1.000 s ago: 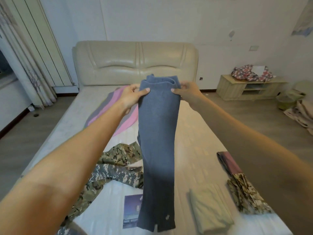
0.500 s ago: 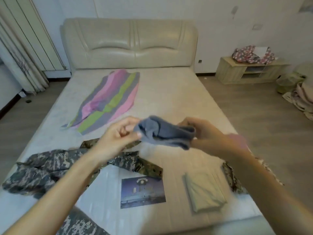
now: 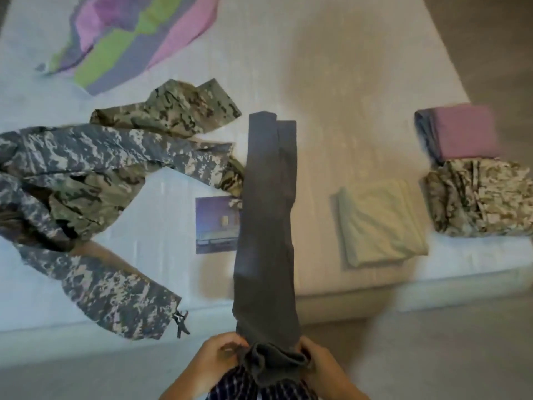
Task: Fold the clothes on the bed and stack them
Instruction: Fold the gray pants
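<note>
Grey trousers (image 3: 268, 226) lie lengthwise on bed (image 3: 360, 82). Left hand (image 3: 217, 360) and right hand (image 3: 321, 368) pinch waistband (image 3: 272, 366). Keep legs aligned; carry waistband evenly toward cuffs (image 3: 274, 124).

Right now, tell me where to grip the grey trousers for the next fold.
Grip the waistband from the near side, one hand at each corner; the left hand and right hand pinch it there. The grey trousers lie lengthwise away from you, legs together, cuffs far up the bed, so lifting the waistband toward them should probably halve them.
</note>
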Demonstrator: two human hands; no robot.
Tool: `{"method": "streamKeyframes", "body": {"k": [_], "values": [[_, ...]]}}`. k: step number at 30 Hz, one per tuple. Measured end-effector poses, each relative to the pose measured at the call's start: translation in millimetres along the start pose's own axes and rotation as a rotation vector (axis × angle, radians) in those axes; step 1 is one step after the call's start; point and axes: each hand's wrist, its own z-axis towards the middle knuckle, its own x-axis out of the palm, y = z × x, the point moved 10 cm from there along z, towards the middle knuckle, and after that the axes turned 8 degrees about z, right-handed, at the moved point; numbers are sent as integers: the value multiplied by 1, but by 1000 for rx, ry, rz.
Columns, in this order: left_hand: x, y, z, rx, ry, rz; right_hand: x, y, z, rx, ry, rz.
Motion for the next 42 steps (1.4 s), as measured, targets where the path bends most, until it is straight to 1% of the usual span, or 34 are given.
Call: {"method": "streamKeyframes", "body": {"k": [1,3,5,6,9,11,13,14,16,19,21,23,26,28,29,30,32,34,35,36,38,39,42], "values": [[-1,3,8,-4,-1,-39,-9,-2,8,12,-2,3],[-16,5,27,-31,-50,-102,-21,15,22,-64,-8,0],[-38,-11,55,13,-96,-142,-39,40,49,-108,-32,91],[-51,-19,71,34,-134,-171,-53,48,68,-132,-79,135],[-97,-37,122,50,-365,-187,-84,74,127,-145,-207,185],[-115,-35,154,1,-488,-172,-97,77,168,-58,-260,179],[-122,-28,182,-65,-526,-80,-122,80,197,-8,-391,107],[-125,-28,193,-73,-539,12,-139,89,208,-29,-467,71],[-131,-38,211,-17,-564,169,-174,122,228,-126,-599,26],[-136,-49,233,62,-580,215,-213,186,273,-242,-677,-15],[-137,-49,244,80,-581,192,-230,227,311,-292,-693,-17],[-140,-45,252,115,-584,157,-239,259,350,-300,-658,36],[-144,-37,263,185,-556,97,-236,280,395,-245,-567,289],[-144,-34,269,221,-516,84,-233,291,406,-241,-547,408],[-144,-33,271,234,-503,75,-235,300,407,-287,-558,449],[-144,-32,272,241,-494,64,-242,312,403,-376,-591,482],[-144,-29,273,243,-476,40,-261,328,384,-542,-703,476],[-145,-30,270,248,-479,26,-273,323,370,-574,-775,432],[-146,-32,269,252,-486,28,-278,311,371,-532,-780,419],[-146,-33,268,254,-492,33,-281,295,376,-440,-759,413],[-147,-35,267,254,-504,38,-280,266,390,-258,-666,472],[-147,-35,267,249,-505,39,-278,261,392,-215,-631,510],[-148,-35,268,227,-483,57,-266,262,386,-165,-552,575]]}}
